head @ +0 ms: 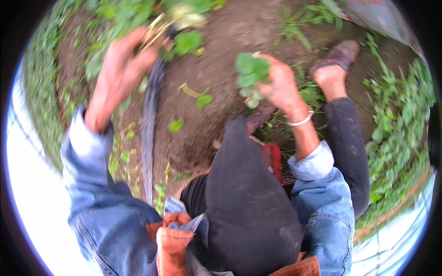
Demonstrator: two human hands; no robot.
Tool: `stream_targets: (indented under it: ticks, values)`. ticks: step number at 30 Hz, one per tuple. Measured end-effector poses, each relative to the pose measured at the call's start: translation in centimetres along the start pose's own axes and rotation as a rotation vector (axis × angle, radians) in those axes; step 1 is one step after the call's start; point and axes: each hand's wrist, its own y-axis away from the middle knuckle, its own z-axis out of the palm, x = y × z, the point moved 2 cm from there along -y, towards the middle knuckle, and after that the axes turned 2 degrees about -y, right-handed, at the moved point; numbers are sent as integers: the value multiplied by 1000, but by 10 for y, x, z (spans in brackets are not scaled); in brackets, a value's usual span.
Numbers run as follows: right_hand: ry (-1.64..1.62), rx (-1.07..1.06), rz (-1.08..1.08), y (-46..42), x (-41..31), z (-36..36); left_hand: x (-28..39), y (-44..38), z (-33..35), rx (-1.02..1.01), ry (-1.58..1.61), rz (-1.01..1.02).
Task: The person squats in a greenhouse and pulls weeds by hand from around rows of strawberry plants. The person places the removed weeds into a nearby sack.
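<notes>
My left hand (126, 65), blurred by motion, is at the upper left with its fingers around several thin, pale yellow stems (155, 31). A pale, wilted leaf (188, 19) and a round green leaf (188, 42) show just right of the fingers; whether they join the stems I cannot tell. Over the bare soil (193, 138), my right hand (279, 84) grips a small bunch of green leaves (252, 70). Its palm faces away, and part of the bunch is hidden. A dark, flat hose or strip (151, 131) runs along the ground below my left hand.
Torn leaves (204, 100) and a plucked sprig lie on the soil. Leafy plants (117, 17) stand at the upper left, more plants (393, 127) at the right. A grey plastic sheet or sack (380, 19) lies top right. My bent knee (238, 145) and shoe (340, 57) occupy the foreground and right.
</notes>
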Motion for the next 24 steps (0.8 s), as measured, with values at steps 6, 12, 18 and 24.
stream_targets:
  ticks: [6,12,18,24]
  values:
    - [115,200,33,-25,-3,-9,13,32,65,215,791,-153]
    - [655,278,313,-58,71,-23,26,37,112,195,1061,-196]
    - [586,233,482,-54,79,-16,46,29,136,133,1137,-146]
    - [-63,288,376,-42,86,-27,59,21,135,143,1151,-111]
